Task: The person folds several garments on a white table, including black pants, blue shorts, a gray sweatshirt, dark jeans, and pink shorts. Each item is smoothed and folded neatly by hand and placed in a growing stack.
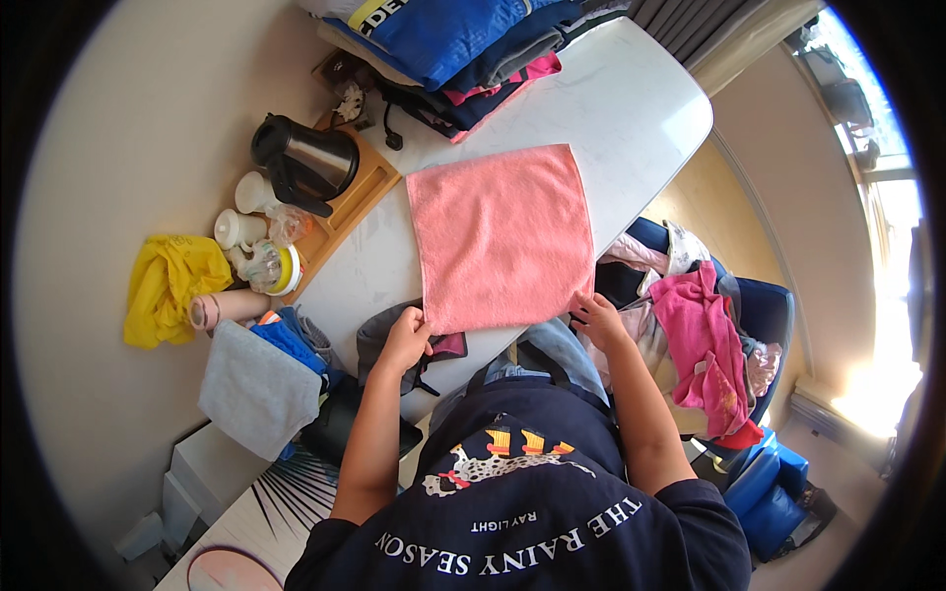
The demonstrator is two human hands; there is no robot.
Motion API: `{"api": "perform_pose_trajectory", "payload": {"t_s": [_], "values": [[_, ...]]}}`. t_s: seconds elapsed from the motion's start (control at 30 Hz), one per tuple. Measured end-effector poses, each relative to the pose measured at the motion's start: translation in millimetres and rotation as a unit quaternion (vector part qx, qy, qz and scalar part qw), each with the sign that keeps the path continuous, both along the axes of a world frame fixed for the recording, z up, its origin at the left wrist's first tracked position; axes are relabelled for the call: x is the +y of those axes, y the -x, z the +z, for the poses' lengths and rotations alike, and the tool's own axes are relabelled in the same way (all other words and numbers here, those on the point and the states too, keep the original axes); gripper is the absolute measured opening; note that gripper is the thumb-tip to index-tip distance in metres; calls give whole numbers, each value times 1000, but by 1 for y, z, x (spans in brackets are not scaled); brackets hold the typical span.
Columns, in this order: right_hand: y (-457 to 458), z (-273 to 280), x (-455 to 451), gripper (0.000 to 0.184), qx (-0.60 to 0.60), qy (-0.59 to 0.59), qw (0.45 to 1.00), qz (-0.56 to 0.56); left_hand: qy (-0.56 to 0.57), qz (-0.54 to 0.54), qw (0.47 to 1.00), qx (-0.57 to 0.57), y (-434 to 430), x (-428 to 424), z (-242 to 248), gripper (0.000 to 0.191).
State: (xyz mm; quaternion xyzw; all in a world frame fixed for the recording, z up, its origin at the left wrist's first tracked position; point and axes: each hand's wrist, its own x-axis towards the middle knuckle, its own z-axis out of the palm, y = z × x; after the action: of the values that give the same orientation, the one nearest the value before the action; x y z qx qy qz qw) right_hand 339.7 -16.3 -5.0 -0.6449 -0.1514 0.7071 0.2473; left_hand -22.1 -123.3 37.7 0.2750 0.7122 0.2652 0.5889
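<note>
A pink terry towel [510, 240], roughly square, lies spread on the white marbled table [628, 96], its near side reaching the table edge. My left hand [406, 340] pinches its near left corner between thumb and fingers. At the near right corner, my right hand [597, 319] grips the towel's edge with thumb and fingertips. Partly under the towel and beside my left hand is a dark grey cloth item [377, 343] with a magenta patch; the towel and hand hide some of it.
A kettle [314, 159] stands on a wooden tray [362, 196] with white lidded jars [240, 227]. Stacked clothes [473, 44] rise at the back. On the right, a blue chair [768, 318] bears piled clothes [691, 332]. More folded fabric, including a grey cloth [259, 391], sits at left.
</note>
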Motion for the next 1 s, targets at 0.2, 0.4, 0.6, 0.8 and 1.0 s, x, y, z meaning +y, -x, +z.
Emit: {"api": "perform_pose_trajectory", "payload": {"t_s": [0.2, 0.4, 0.6, 0.8, 1.0], "values": [[-29, -15, -5, 20, 15, -49, 999, 19, -22, 48, 998, 39, -1, 0, 5, 15], [-23, 22, 2, 19, -68, -79, 995, 8, 46, 74, 993, 75, -21, -12, 7, 21], [-36, 25, 15, 15, 10, -4, 996, 88, -20, -6, 943, 331, -32, -24, -33, 35], [-42, 25, 20, 13, 57, -8, 992, 113, 16, 21, 963, 267, -37, -18, -28, 33], [-45, 58, 29, 20, 53, -65, 992, 93, -4, 235, 969, 73, -49, -11, 32, 27]]}}
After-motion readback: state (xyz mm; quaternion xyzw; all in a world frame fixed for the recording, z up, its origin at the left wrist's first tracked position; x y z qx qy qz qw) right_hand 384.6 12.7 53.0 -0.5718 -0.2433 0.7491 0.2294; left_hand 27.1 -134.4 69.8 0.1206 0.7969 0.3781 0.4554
